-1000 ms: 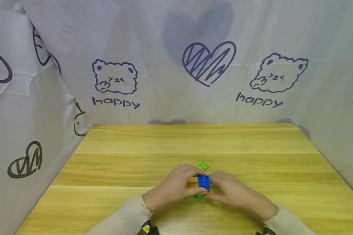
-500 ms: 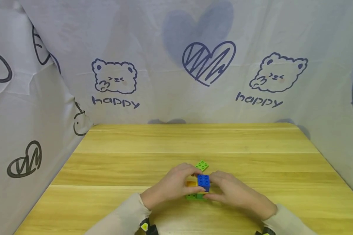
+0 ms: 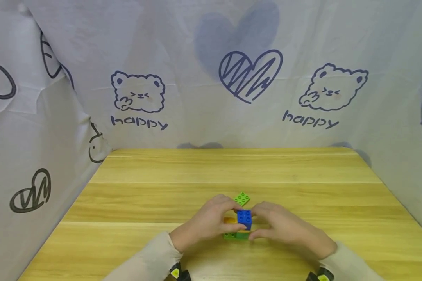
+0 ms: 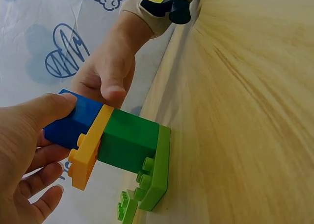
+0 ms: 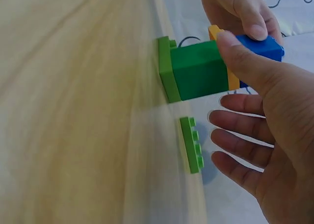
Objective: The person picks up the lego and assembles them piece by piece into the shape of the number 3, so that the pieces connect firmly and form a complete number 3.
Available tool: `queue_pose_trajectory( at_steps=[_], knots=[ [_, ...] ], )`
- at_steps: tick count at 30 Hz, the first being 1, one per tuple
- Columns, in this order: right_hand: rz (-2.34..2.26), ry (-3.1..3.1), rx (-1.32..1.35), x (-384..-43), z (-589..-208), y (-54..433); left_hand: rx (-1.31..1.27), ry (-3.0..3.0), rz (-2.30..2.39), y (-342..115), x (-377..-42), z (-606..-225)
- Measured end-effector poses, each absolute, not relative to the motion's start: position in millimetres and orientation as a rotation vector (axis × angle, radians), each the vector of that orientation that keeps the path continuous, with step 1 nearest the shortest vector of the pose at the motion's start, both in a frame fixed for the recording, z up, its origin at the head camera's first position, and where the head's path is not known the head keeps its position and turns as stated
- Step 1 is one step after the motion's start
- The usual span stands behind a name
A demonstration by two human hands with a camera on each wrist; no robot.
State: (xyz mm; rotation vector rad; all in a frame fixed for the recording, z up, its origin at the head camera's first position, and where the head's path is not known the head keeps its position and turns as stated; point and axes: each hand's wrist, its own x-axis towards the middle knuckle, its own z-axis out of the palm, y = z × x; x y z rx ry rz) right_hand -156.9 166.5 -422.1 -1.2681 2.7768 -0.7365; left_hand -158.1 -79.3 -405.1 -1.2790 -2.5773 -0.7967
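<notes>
A small stack of toy building bricks stands on the wooden table. At its bottom is a light green plate (image 4: 158, 177), with a dark green brick (image 4: 128, 139) on top. Above that lies a thin orange-yellow plate (image 4: 90, 153) that juts out to the left, and a blue brick (image 3: 244, 219) tops it. My left hand (image 3: 211, 218) pinches the blue brick between thumb and fingers. Beside the stack's right side, my right hand (image 3: 288, 226) has its fingers loosely spread and its thumb apart from the index finger, holding nothing.
A loose light green plate (image 3: 242, 198) with studs lies just behind the stack. The wooden table (image 3: 154, 168) reaches back to a white cloth (image 3: 197, 117) printed with bears and hearts, which also hangs at both sides.
My right hand has drawn slightly back from the stack, its thumb moving off the lower bricks and its fingers spreading. My left hand stays on the blue brick.
</notes>
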Motion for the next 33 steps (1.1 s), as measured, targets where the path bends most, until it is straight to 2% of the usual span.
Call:
queue_pose_trajectory(
  at_steps=[17, 33],
  knots=[
    [-0.721, 2.785, -1.217, -170, -419, 181, -1.296, -2.484, -0.707, -81, -160, -406],
    [-0.672, 2.921, -1.185, -203, -418, 181, -1.322, -2.45, -0.633, -78, -162, -407]
  ],
)
